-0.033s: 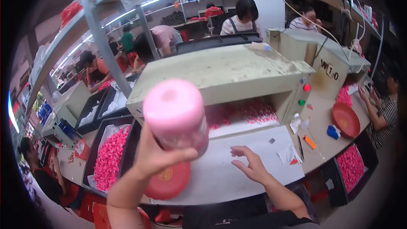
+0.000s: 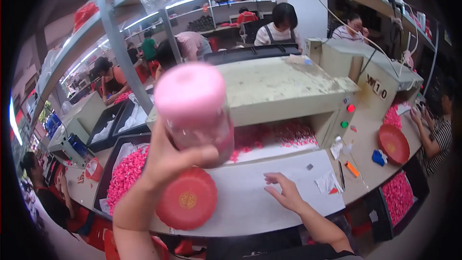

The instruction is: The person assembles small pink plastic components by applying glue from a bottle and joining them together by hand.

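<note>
My left hand (image 2: 168, 156) is wrapped round a clear bottle with a pink lid (image 2: 190, 89), held upright in the air in front of the machine. The bottle is slightly blurred, and its lower part looks pinkish. Below it on the table lies a red scalloped plate (image 2: 186, 198) with a gold emblem. My right hand (image 2: 284, 191) hovers over the white sheet (image 2: 269, 212) with its fingers apart and nothing in them. Small pink pieces (image 2: 293, 136) lie inside the slot of the beige machine (image 2: 274, 86) behind the sheet.
A black bin of pink pieces (image 2: 126, 175) stands left of the plate; another bin (image 2: 398, 195) sits at the right. An orange cutter (image 2: 352, 169), a black pen (image 2: 341, 175), a blue object (image 2: 379, 157) and a red dish (image 2: 393, 143) lie rightward. Several people work around.
The bottle has moved up and slightly left in my left hand, so more of the red plate shows. My right hand stays nearly in place, fingers still apart.
</note>
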Demonstrator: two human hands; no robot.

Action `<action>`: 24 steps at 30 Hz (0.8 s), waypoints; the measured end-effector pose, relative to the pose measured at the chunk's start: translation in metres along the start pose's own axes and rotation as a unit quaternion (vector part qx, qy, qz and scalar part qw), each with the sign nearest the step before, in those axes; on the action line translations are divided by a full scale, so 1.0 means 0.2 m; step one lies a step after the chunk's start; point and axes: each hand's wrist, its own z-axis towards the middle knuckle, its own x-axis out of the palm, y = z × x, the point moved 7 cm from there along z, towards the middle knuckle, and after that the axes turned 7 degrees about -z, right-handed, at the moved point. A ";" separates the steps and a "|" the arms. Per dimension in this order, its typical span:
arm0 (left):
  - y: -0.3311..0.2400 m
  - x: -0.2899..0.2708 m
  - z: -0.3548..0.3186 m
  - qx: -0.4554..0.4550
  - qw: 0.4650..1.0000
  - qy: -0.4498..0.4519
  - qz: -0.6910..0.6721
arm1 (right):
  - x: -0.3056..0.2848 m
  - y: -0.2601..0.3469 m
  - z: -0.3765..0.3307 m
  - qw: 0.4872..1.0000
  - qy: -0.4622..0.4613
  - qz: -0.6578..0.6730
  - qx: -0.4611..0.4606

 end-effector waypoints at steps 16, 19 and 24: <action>-0.77 -0.19 2.06 0.241 0.925 -0.205 0.212 | -0.04 -0.42 -0.11 0.999 0.004 0.013 0.040; -0.66 -0.18 2.11 0.166 0.910 -0.297 0.238 | 0.02 -0.54 -0.16 0.991 0.032 0.052 0.117; -0.60 -0.21 2.34 0.005 0.915 -0.131 0.380 | -0.01 -0.51 -0.14 0.998 0.026 0.026 0.060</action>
